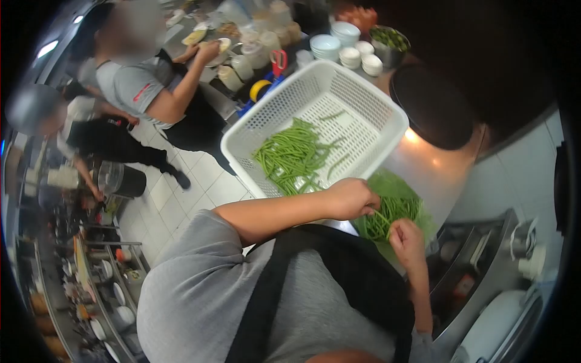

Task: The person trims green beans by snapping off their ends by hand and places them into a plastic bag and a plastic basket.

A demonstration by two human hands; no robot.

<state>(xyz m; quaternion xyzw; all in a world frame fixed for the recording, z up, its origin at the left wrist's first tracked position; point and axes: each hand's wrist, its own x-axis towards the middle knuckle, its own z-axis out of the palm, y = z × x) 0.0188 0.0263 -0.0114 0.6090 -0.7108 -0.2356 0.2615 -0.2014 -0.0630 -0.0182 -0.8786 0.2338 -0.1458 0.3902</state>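
Over a pile of green beans [407,210] lying on a green plastic bag [387,181], both hands work close together. My left hand [352,198] is closed in a pinch on a green bean [379,216] that sticks out toward the other hand. Just across from it, my right hand [408,242] is closed too, its fingertips at the far end of that bean. Left of the pile stands a white perforated plastic basket [369,112]. More green beans [293,154] lie heaped on its left side, with a few loose ones across its floor.
Behind the basket are stacked bowls [325,45], small white cups [370,63], a metal container [389,45] of green pieces and red-handled scissors [278,62]. A round dark pan or lid [431,106] sits at the right. Two co-workers [148,91] stand at the left.
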